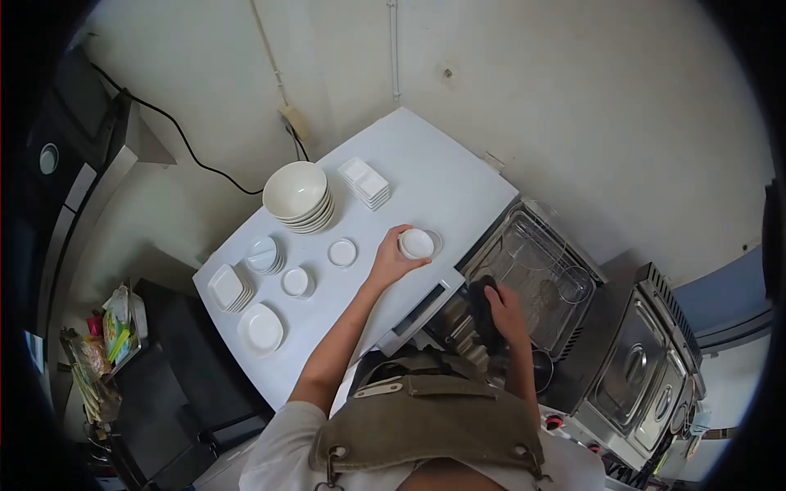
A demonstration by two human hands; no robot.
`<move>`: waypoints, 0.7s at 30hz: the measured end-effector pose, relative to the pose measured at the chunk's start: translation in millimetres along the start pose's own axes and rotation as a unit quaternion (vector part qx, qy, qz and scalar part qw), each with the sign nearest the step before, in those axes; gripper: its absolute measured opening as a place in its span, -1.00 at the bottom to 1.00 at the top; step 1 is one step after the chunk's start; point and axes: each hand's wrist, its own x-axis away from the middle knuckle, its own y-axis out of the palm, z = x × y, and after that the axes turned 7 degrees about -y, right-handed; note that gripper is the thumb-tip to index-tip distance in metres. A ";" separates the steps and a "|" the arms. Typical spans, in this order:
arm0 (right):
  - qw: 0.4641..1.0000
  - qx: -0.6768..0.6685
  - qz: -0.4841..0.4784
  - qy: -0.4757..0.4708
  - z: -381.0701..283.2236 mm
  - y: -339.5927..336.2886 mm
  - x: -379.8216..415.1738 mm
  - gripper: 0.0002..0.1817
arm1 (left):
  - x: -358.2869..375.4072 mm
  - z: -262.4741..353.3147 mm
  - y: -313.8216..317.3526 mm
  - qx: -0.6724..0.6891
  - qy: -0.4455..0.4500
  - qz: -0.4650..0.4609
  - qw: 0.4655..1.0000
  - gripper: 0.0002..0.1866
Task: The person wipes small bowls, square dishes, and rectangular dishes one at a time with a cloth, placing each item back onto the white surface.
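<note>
My left hand (396,260) is curled around a small white bowl (417,245) near the right edge of the white tabletop (434,172). The fingers hold the bowl by its sides, and its inside faces up. In my right hand (509,314) is a bunched dark cloth (485,317), held beyond the table's edge, above the metal equipment. Left of the held bowl stand a small round white dish (342,253) and a short stack of small white bowls (295,282).
Large bowls (296,190) and rectangular dishes (364,178) stand stacked at the back. Divided round dishes (264,254), square dishes (226,286) and oval plates (262,329) line the left side. A fryer with a wire basket (540,282) and a lidded steel warmer (634,368) are on the right.
</note>
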 end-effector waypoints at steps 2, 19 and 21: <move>1.000 0.005 0.006 0.021 8.5 -14.3 8.1 -0.70 | -16.0 -26.9 22.2 0.025 0.010 0.032 0.999 -0.17; 0.998 0.050 -0.017 -0.020 -5.0 -7.7 19.3 -0.67 | -23.3 -53.4 47.5 0.058 0.013 -0.011 0.998 -0.16; 0.997 0.077 -0.030 -0.007 -14.2 -11.8 14.7 -0.67 | -22.0 -55.7 44.5 0.056 0.011 -0.010 0.998 -0.15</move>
